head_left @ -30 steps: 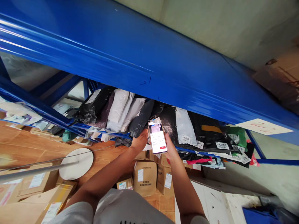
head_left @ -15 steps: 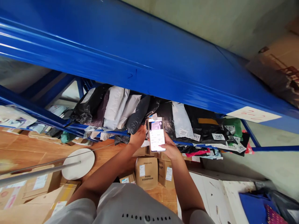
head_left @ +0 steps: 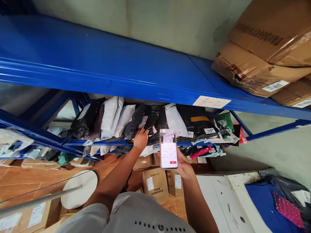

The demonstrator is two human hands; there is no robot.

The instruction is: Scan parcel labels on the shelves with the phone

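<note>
My right hand (head_left: pixel 184 165) is wrapped round a smartphone (head_left: pixel 168 156), held upright in front of the shelf. Its lit screen shows a label picture on top, a white form below and a red button. To the left, my left hand (head_left: pixel 141 139) is at the shelf's front edge, its fingers curled on a black plastic mailing bag (head_left: pixel 152 118) with a pale label. Black, grey and white mailing bags stand packed in a row on both sides, among them a white bag (head_left: pixel 175 118) right of the hand.
A blue rack beam (head_left: pixel 121 82) runs above the bags, with a "3-2" card (head_left: pixel 211 102). Cartons (head_left: pixel 262 71) sit on the upper shelf at right. Below stand more cartons (head_left: pixel 155 184), a round white disc on a pole (head_left: pixel 79 189) and a white cabinet (head_left: pixel 216 197).
My left hand has moved away from beside the phone, onto the bags. The phone has dropped lower in view, and a red button now shows on it. The view has shifted right.
</note>
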